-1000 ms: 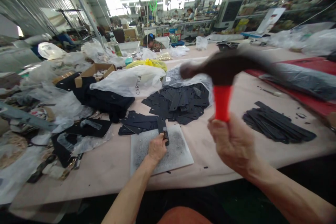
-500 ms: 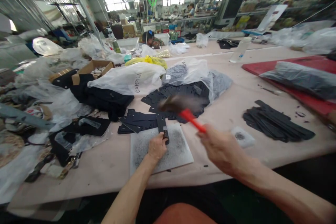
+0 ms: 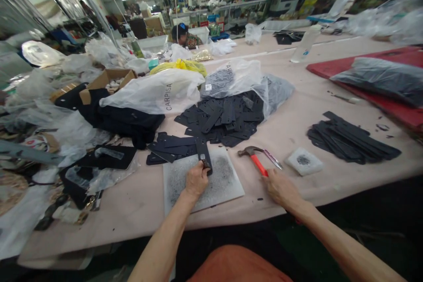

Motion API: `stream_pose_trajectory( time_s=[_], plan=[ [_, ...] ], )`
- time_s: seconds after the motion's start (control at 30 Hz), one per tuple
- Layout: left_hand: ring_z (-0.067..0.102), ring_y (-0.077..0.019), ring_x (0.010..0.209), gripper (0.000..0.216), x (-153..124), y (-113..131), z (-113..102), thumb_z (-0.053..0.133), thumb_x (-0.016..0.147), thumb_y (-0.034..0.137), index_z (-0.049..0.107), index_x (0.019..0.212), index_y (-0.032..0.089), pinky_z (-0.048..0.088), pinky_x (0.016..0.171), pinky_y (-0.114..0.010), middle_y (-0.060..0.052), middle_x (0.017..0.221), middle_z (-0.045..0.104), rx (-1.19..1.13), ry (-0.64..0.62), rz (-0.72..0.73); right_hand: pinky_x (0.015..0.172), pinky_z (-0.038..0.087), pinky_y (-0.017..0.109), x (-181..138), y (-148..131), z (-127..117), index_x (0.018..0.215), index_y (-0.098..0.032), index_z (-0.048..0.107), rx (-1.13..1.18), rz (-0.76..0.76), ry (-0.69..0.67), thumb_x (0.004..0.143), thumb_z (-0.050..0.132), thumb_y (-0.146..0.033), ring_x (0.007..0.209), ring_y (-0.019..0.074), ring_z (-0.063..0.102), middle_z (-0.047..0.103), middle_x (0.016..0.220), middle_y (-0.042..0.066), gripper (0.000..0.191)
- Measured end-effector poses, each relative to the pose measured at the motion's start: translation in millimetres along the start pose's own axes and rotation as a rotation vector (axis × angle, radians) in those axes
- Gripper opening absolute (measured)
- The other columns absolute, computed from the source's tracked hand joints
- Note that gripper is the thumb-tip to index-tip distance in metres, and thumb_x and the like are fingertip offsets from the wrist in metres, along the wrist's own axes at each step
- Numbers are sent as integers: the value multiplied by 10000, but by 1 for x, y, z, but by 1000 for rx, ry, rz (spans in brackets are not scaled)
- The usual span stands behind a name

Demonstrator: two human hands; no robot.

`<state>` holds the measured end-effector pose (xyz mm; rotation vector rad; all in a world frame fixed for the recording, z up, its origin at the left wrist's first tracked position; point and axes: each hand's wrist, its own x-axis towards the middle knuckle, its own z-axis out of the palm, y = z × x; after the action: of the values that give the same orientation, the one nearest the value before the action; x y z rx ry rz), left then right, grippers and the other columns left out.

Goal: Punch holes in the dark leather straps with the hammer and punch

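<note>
My left hand is closed on a small punch tool that stands on a black strap piece laid over the white cutting board. My right hand grips the red handle of a hammer whose head rests on the table right of the board. A heap of black strap pieces lies just behind the board, and a second stack of black strips lies at the right.
A thin pen-like tool and a small white pad lie beside the hammer. White plastic bags, dark fabric and a cardboard box crowd the left. A red board holds a grey bag at right. A person sits far behind.
The hammer swung down from high in the air toward the punch and now rests on the table. My left hand stayed on the punch. The camera view tilted down a little.
</note>
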<state>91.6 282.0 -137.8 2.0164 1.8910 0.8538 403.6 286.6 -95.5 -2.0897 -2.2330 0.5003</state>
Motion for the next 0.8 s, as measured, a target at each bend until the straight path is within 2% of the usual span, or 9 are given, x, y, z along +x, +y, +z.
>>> stream_pose_trajectory(
  time_s=[0.07,0.13,0.23,0.33,0.43,0.6,0.67,0.8],
  plan=[
    [692,-223,879,208,1,0,0,507,874,171,652,1023,179,549,808,-329,-86,943,730,-5,4,4,791,410,379,3,-23,3,1089,-128,587,-20,-165,164,920,441,-282,935,269,557,605,1081,169,271],
    [693,-227,902,229,1,-1,-1,499,881,181,653,1050,175,550,827,-339,-92,982,730,-8,5,6,886,393,395,9,-59,5,1192,-164,564,101,-337,237,913,464,-255,1050,271,520,570,1211,149,310],
    [691,-231,937,266,2,-1,-2,482,891,200,647,1098,169,549,842,-347,-101,1043,725,-29,0,5,942,363,394,23,-114,15,1223,-217,570,278,-480,188,875,528,-229,1116,250,485,565,1253,92,351],
    [682,-227,978,269,3,2,-2,472,885,206,661,1074,175,538,881,-354,-99,1067,722,-87,-6,-16,964,320,414,34,-145,35,1190,-236,611,326,-481,136,825,588,-210,1137,255,459,573,1243,75,366],
    [677,-212,984,243,6,6,-5,490,873,235,673,1025,184,526,897,-341,-84,1048,727,-201,22,-105,995,274,427,37,-150,46,1161,-241,641,337,-448,144,802,619,-213,1166,261,428,558,1268,73,360],
    [673,-187,756,252,13,0,-22,504,885,373,646,906,165,529,722,-295,-51,816,723,-279,255,-434,1016,255,417,37,-145,41,1133,-224,656,337,-435,110,788,631,-222,1165,252,430,559,1277,67,346],
    [668,-194,747,262,11,-8,-29,525,870,392,647,899,162,528,724,-304,-49,799,719,-243,248,-443,1019,257,420,36,-145,39,1145,-222,646,342,-433,100,786,626,-218,1168,256,434,557,1287,70,359],
    [684,-221,872,277,-4,-20,-36,510,879,372,689,946,171,536,818,-341,-73,912,739,-184,159,-319,1011,267,437,40,-144,34,1142,-218,618,361,-430,87,772,629,-232,1149,274,457,578,1267,81,371]
  ],
)
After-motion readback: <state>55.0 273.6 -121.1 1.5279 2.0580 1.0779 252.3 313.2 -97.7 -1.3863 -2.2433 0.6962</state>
